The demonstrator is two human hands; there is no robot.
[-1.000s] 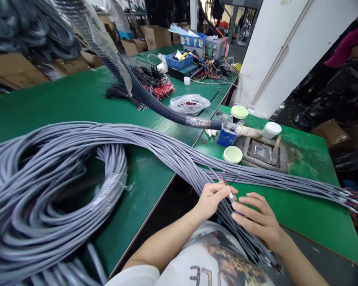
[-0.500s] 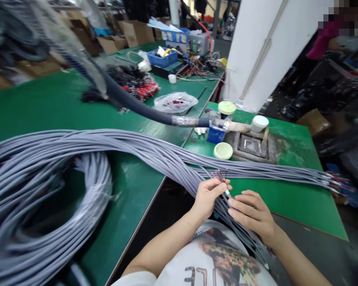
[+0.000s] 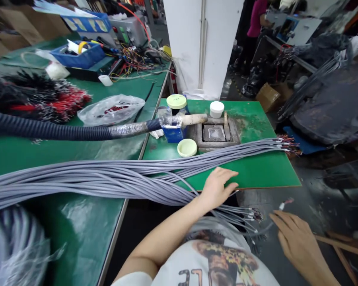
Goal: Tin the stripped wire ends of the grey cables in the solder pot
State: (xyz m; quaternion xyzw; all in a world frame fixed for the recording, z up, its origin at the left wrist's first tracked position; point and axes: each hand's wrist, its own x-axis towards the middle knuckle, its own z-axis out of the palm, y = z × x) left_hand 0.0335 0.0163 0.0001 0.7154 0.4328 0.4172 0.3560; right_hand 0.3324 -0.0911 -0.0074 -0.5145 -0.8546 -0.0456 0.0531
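A thick bundle of grey cables lies across the green tables, its stripped coloured ends at the right edge. My left hand rests on the front edge of the small green table, fingers loosely spread over the cables and holding nothing. Below it, a fan of cable ends hangs off the table over my lap. My right hand is low at the right with fingers stretched out. One grey cable with a stripped tip curves just past its fingertips.
A metal fixture sits on the small table with a green lid, a green-capped jar and a white jar. A dark corrugated hose reaches it from the left. A plastic bag and red-black wires lie behind.
My view has swung right. Both hands let go of the cable tip held between them: the left settled on the table edge, the right dropped low to the right.
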